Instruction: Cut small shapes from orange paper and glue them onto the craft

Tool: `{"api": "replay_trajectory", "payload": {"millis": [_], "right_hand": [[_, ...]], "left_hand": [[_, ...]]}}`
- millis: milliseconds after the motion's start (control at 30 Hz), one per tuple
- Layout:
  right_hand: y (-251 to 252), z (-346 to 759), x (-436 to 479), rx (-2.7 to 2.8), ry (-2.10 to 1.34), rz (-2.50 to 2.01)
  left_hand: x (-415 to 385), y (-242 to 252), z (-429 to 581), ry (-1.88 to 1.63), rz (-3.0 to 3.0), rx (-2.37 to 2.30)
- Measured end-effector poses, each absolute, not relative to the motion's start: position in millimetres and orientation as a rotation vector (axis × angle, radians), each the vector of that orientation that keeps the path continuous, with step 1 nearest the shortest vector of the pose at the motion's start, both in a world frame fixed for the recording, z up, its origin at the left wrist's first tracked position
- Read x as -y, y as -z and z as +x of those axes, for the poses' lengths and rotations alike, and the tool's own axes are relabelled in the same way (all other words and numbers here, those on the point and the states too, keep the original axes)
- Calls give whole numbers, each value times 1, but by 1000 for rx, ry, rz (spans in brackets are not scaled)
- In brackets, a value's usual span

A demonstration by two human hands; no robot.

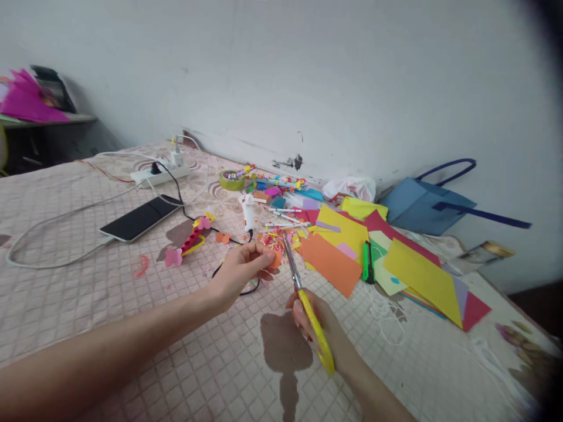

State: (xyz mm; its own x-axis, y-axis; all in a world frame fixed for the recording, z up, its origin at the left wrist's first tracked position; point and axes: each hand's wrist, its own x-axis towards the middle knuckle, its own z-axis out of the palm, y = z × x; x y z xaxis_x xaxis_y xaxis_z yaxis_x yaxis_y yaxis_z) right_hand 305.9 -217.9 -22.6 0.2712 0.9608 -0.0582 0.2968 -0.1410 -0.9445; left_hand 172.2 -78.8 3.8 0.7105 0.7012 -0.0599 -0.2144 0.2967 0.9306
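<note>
1. Left hand (pixel 241 268): thumb and fingers pinch a small piece of orange paper (pixel 276 259) near the middle of the work surface; keep the pinch back from the side to be cut, and turn the paper rather than the blades
2. Right hand (pixel 323 322): fingers grasp long metal scissors with yellow handles (pixel 300 290); the blades point away from the body, just right of the paper. Whether they are parted cannot be told
3. For a clean cut, as a judgement, bring the paper deep between the blades, close them slowly and keep the left fingertips clear of their path
4. Left room: the black-screened smartphone (pixel 141 220) and the red-and-pink paper craft (pixel 189 241) lie well apart from the left hand; a thin black cable (pixel 251 290) passes close beneath it, so avoid snagging
5. Centre: multicoloured paper scraps (pixel 275 239) and the white glue gun (pixel 247 214) limit forward travel; the quilted cream tablecloth (pixel 211 363) offers open room nearer the body
6. Right room: a flat orange rectangular sheet (pixel 332 264) lies just beside the blades, with a green-and-black box cutter (pixel 368 262) at its right edge; swing the scissors back toward the body, not rightward
</note>
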Motion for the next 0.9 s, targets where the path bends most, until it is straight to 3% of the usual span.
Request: {"api": "replay_trajectory", "payload": {"millis": [900], "right_hand": [[16,301,216,1297,-843,-1769]], "left_hand": [[79,-14,169,-749,1064,-530]]}}
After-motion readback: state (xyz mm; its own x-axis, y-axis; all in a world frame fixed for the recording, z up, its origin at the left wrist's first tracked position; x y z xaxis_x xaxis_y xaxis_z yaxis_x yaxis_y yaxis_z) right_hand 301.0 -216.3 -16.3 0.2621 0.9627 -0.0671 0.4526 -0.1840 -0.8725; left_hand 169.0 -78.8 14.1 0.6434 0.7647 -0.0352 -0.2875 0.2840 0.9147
